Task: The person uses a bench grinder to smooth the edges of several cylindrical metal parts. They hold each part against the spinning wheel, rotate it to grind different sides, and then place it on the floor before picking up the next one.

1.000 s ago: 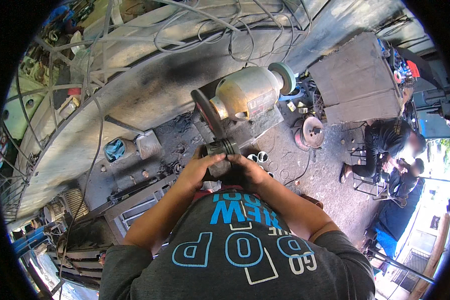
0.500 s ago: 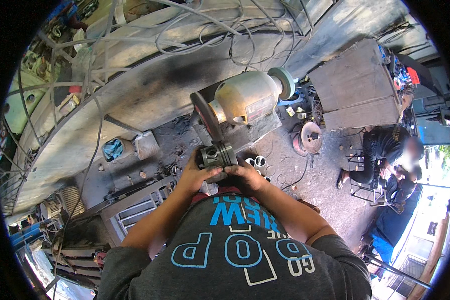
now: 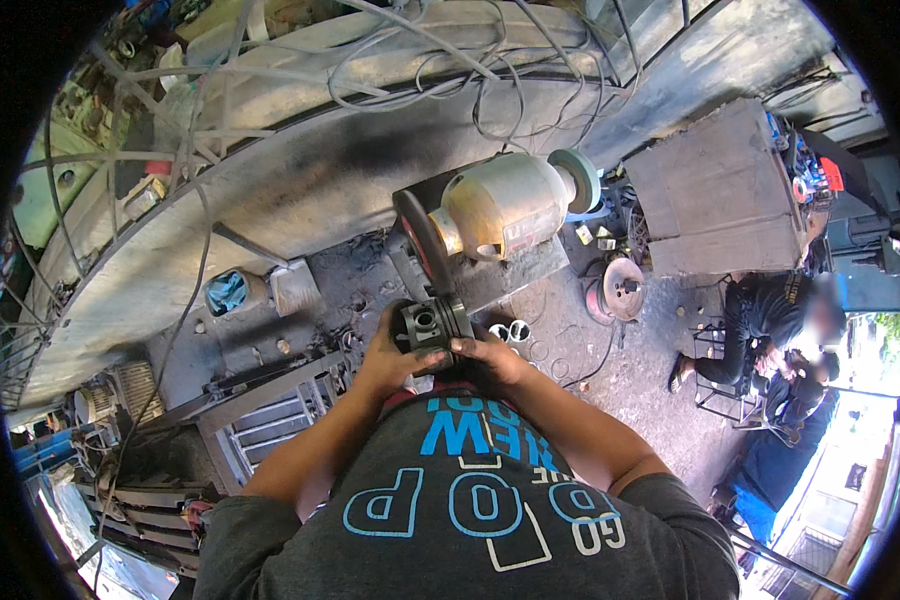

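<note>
While we grip the piston (image 3: 432, 325) in our left hand (image 3: 385, 360) and right hand (image 3: 495, 358), it meets the bench grinder's dark wheel (image 3: 422, 240). Oily concrete floor (image 3: 630, 370) surrounds us; another person (image 3: 760, 320) sits nearby.

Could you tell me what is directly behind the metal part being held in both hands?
Behind the metal part stands the dark wheel of a bench grinder. Whether they touch is hidden.

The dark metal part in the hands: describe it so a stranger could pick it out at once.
Find the bench grinder, a pale drum-shaped motor with a dark wheel at one end and a greenish wheel at the other. Just below the dark wheel, the left hand and right hand grip a dark, ringed metal cylinder, unlike the two small shiny sleeves on the ground beside it.
</note>
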Motion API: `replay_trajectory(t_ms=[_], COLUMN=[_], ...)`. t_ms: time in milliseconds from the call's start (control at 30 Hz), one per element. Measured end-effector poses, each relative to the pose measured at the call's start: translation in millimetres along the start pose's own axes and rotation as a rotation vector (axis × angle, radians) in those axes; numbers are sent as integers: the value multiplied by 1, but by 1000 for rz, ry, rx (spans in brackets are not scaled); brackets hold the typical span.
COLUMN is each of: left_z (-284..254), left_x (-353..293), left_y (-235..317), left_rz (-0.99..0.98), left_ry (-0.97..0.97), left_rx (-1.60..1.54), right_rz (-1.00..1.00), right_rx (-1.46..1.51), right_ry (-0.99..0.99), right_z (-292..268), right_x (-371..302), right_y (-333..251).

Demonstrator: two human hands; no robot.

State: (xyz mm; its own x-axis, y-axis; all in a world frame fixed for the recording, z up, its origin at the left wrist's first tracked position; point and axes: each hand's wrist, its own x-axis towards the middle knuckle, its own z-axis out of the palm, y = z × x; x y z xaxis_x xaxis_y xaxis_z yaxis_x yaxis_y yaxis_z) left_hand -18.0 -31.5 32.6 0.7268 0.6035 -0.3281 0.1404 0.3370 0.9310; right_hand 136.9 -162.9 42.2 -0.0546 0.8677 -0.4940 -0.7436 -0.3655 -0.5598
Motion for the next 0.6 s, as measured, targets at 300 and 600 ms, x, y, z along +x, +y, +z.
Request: replay_trajectory(t_ms=[300,600], left_z=[-3,-5], left_x=[15,-5], left_y=[-15,-17], left_rz=[-222,186], left_ry=[58,-52], left_rx=[-69,15], right_rz=[207,-77], right_rx=[206,-52], right_ry=[94,22], right_z=[0,-2], right_x=[16,8], right_y=[5,9])
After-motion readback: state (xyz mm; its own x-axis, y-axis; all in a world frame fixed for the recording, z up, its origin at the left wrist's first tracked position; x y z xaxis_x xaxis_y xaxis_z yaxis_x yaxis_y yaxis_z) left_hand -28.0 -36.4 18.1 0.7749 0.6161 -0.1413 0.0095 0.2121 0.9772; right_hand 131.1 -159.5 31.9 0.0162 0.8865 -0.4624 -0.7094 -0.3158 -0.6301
